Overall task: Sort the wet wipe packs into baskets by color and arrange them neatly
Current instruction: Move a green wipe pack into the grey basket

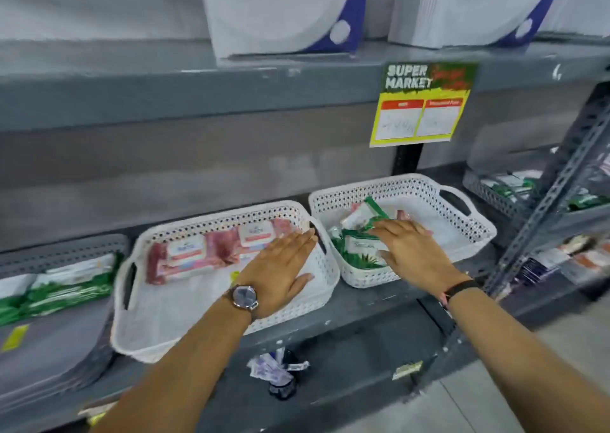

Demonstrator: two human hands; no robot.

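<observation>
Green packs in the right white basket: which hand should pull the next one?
Right. The right hand already lies flat on the green packs; the left hand is over the pink-pack basket.

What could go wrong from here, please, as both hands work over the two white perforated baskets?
1. The right white perforated plastic basket holds a loose mixed heap; pink wet wipe packs beneath the green wet wipe packs might get missed.
2. The right hand, lying flat on that heap, may knock the tilted top pack off.
</observation>
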